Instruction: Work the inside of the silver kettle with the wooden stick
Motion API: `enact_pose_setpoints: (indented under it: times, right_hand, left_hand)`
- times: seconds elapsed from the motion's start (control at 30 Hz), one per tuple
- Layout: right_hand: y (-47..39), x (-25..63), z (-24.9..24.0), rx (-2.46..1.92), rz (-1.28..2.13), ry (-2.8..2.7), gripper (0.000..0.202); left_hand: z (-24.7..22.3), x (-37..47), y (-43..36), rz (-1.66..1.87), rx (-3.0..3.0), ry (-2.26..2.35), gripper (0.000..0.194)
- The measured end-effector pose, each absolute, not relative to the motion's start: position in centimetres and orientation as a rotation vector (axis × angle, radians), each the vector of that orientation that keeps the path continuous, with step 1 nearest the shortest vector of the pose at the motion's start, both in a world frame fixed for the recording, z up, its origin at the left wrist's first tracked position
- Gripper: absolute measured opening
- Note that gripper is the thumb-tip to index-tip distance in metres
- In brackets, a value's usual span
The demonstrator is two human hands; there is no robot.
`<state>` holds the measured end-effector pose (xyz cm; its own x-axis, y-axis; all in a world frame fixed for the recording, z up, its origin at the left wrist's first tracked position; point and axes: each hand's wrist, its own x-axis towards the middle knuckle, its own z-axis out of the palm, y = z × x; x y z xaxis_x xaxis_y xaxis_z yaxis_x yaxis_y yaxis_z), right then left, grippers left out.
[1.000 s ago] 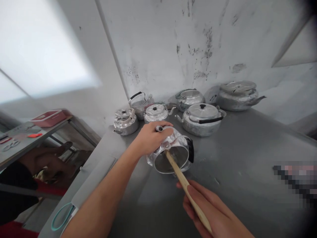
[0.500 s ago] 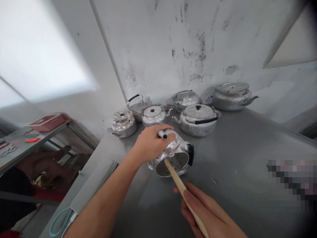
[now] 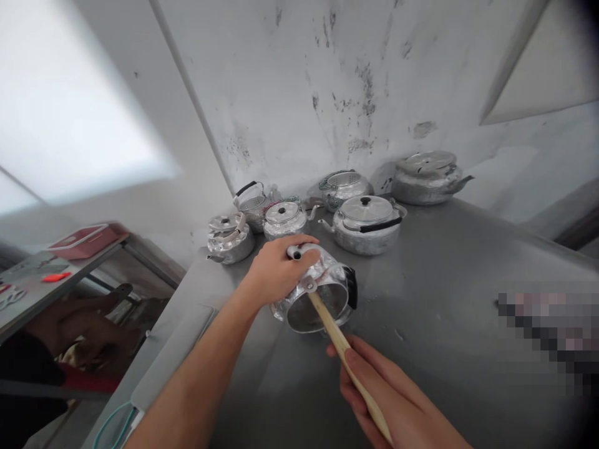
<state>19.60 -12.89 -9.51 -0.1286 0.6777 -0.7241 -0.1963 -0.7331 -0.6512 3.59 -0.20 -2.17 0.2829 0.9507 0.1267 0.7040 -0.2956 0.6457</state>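
A dented silver kettle (image 3: 326, 268) lies tipped on the grey table, its round opening facing me and its black handle to the right. My left hand (image 3: 276, 268) is wrapped over its upper left side, with the thumb beside the spout. A pale wooden stick (image 3: 332, 327) reaches into the opening from the lower right; its far end is hidden inside the kettle. My right hand (image 3: 381, 390) grips the stick near the bottom of the view.
Several kettles stand behind, among them a wide lidded one (image 3: 367, 234) and a large one (image 3: 427, 181) by the wall. A grey case (image 3: 175, 358) lies left on the table (image 3: 449, 293). A pink basket (image 3: 87, 241) sits on a side table.
The view has shifted slightly, so most things appear a little further left. The stick and the kettle opening sit at slightly different angles to each other. Both hands keep their holds.
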Motion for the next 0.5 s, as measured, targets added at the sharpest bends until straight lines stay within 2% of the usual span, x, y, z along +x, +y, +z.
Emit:
enact_pose_setpoints:
  times: [0.27, 0.5]
  right_hand:
    - [-13.15, 19.96, -10.10, -1.469, 1.854, -0.801, 0.037]
    - [-12.64, 19.91, -9.46, -1.483, 1.985, -0.958, 0.034]
  left_hand:
    - [-2.03, 3.54, -0.12, 0.667, 2.052, 1.491, 0.039]
    - [-2.04, 3.66, -0.24, 0.676, 2.047, 1.484, 0.038]
